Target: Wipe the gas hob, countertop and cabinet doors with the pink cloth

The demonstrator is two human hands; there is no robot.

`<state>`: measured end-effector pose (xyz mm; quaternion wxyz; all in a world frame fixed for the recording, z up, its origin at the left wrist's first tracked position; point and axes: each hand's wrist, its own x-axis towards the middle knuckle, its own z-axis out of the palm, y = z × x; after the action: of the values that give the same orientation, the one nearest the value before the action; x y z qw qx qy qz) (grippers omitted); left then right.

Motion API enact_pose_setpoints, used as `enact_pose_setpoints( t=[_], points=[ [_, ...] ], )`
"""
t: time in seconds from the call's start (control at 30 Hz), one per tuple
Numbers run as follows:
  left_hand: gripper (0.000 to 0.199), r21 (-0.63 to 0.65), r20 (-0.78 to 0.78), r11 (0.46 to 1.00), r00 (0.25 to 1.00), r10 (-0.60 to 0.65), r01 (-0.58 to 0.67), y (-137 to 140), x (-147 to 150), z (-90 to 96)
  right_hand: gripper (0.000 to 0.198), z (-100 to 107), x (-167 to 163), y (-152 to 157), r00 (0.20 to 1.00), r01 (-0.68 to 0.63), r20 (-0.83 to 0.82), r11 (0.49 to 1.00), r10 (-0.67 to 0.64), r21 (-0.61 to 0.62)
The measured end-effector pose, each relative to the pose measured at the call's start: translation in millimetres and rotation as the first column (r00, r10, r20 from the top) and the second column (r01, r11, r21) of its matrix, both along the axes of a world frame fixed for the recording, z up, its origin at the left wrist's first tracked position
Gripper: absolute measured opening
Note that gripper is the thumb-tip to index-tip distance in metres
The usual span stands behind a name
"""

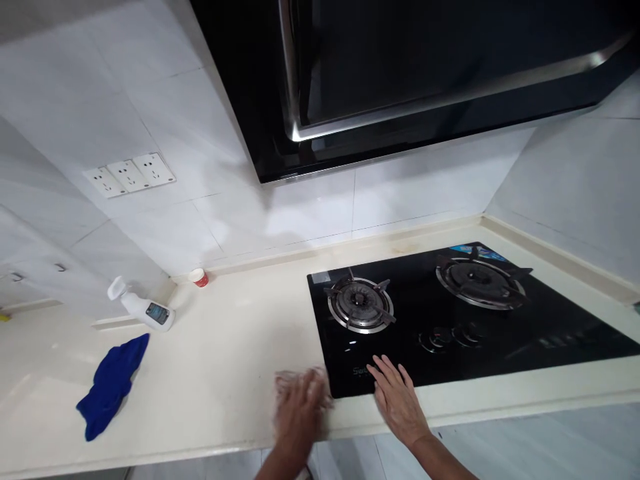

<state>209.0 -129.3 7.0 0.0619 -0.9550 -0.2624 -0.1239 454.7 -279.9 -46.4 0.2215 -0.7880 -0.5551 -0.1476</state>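
Note:
My left hand (300,408) is blurred by motion. It presses a crumpled, pale cloth (286,379) against the cream countertop (235,373), just left of the black gas stove (395,353). Only the edges of the cloth show around the fingers. My right hand (399,405) lies flat with its fingers stretched out, the fingertips on the front edge of the stove's glass and the palm over the counter's front strip. Nothing is in it. The left burner (360,303) and the control knobs (440,340) are beyond my hands.
A blue cloth (111,387) lies on the counter at the left. Behind it a white spray bottle (145,307) leans or lies near the wall corner, with a red-and-white paper cup (199,277) beside it. A black range hood (400,87) overhangs the stove. Wall sockets (130,175) are at the left.

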Motion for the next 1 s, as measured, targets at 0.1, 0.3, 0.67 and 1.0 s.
enact_pose_setpoints(
  t=[0.1,0.3,0.67,1.0],
  points=[
    [0.058,0.062,0.116,0.964,0.961,0.250,-0.258,66.0,-62.7,6.8,0.042,1.6,-0.7,0.2,1.000,0.005,0.003,1.000,-0.005,-0.007],
    [0.040,-0.006,0.237,0.942,0.915,0.327,-0.335,131.1,-180.0,27.1,0.044,-2.2,1.3,-5.2,1.000,-0.010,0.019,1.000,0.010,-0.001],
    [0.033,-0.124,-0.009,0.838,0.845,0.534,-0.531,131.9,-129.9,41.4,0.051,-14.7,4.5,-11.2,0.998,-0.024,0.058,1.000,0.025,-0.014],
    [0.049,-0.293,-0.029,0.757,0.797,0.603,-0.584,254.5,12.8,52.0,0.051,-11.0,5.6,-10.0,0.996,-0.028,0.086,1.000,0.028,-0.007]
  ],
)
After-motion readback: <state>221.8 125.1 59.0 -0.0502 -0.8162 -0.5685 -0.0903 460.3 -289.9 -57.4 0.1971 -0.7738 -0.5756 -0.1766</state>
